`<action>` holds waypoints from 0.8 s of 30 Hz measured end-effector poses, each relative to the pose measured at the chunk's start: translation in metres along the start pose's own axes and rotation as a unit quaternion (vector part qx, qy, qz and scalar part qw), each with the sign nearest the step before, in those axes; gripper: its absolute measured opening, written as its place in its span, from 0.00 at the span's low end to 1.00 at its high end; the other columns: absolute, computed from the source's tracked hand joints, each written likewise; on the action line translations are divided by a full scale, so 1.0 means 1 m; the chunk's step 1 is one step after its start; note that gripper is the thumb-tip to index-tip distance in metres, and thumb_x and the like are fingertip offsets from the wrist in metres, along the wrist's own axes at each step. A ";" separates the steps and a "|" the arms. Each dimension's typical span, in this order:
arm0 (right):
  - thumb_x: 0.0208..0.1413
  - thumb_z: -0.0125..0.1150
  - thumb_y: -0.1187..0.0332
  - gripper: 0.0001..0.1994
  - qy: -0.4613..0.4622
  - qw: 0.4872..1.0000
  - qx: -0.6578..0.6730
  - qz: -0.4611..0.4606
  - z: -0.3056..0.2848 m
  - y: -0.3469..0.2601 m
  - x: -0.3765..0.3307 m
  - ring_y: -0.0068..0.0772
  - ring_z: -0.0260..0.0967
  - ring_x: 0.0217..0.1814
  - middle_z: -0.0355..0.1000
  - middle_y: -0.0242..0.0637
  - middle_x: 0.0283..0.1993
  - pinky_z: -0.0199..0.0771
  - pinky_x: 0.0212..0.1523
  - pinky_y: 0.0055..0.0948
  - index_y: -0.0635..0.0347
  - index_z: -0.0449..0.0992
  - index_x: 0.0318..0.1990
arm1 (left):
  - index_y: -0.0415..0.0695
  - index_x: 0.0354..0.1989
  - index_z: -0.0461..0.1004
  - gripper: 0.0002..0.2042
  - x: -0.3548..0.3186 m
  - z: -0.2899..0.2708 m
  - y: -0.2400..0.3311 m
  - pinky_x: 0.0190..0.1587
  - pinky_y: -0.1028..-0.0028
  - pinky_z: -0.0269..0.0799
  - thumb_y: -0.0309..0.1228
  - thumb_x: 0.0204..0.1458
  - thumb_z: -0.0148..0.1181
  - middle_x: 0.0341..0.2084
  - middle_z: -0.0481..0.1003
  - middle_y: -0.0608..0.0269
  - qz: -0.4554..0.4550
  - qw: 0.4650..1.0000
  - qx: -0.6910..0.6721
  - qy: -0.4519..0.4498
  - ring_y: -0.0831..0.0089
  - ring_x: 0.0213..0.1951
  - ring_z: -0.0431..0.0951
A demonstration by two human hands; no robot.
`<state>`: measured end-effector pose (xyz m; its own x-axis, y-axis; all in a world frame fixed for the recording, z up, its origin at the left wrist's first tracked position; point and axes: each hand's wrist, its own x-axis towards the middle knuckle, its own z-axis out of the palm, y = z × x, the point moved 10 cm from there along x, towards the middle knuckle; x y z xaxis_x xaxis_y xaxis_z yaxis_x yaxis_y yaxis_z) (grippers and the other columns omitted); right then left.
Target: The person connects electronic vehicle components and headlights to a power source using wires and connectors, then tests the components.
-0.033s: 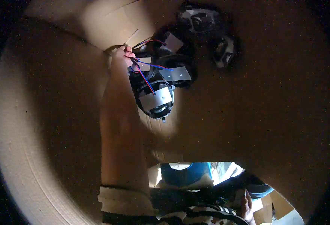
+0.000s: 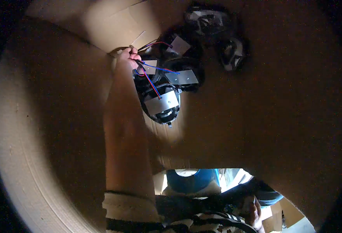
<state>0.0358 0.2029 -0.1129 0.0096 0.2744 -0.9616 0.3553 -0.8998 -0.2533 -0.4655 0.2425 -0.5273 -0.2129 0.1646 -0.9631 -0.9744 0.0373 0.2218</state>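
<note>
My left hand (image 2: 131, 57) reaches deep into a cardboard box, fingers closed around a bundle of thin red, blue and black wires (image 2: 150, 82). The wires run from its grip to black lamp-like units with pale rectangular plates. The nearest unit (image 2: 162, 104) is brightly lit, just right of my forearm. Behind it are a second unit (image 2: 182, 77) and a third (image 2: 178, 46), with another plate (image 2: 149, 67) beside my fingers. My right hand (image 2: 255, 213) shows in part at the lower right, outside the box; its fingers are not clear.
Brown cardboard walls (image 2: 62, 116) surround the arm. Two more dark units, one at the back (image 2: 207, 21) and one to the right (image 2: 233, 54), lie in shadow. Below the box edge, a blue object (image 2: 192, 182) and striped cloth (image 2: 217, 223) show.
</note>
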 end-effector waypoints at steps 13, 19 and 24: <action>0.36 0.50 0.73 0.31 0.010 1.000 0.015 -0.016 -0.010 0.024 -0.023 0.28 0.60 0.34 0.61 0.39 0.36 0.63 0.36 0.25 0.62 0.48 0.53 | 0.45 0.19 0.65 0.06 -0.109 0.029 0.026 0.14 0.83 0.49 0.31 0.43 0.48 0.11 0.63 0.72 0.319 0.943 -0.083 -0.033 0.85 0.11 0.55; 0.36 0.44 0.73 0.21 -0.009 0.999 -0.041 0.025 0.007 0.021 -0.029 0.26 0.59 0.31 0.61 0.36 0.31 0.61 0.29 0.22 0.61 0.56 0.43 | 0.39 0.25 0.68 0.08 -0.255 0.075 -0.033 0.20 0.85 0.57 0.28 0.50 0.42 0.18 0.70 0.66 0.492 0.830 0.236 -0.117 0.86 0.16 0.60; 0.45 0.47 0.52 0.17 0.004 0.992 -0.088 -0.096 0.011 -0.007 -0.041 0.32 0.63 0.22 0.65 0.37 0.26 0.65 0.18 0.25 0.57 0.66 0.33 | 0.38 0.42 0.66 0.13 -0.359 0.063 -0.102 0.22 0.86 0.53 0.31 0.52 0.41 0.19 0.68 0.70 0.509 0.764 0.363 -0.157 0.87 0.20 0.59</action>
<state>0.0225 0.1940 -0.0731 -0.0674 0.4377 -0.8966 0.5080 -0.7583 -0.4084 -0.2854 0.2415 -0.1944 -0.6951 0.6971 -0.1757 0.0059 0.2499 0.9682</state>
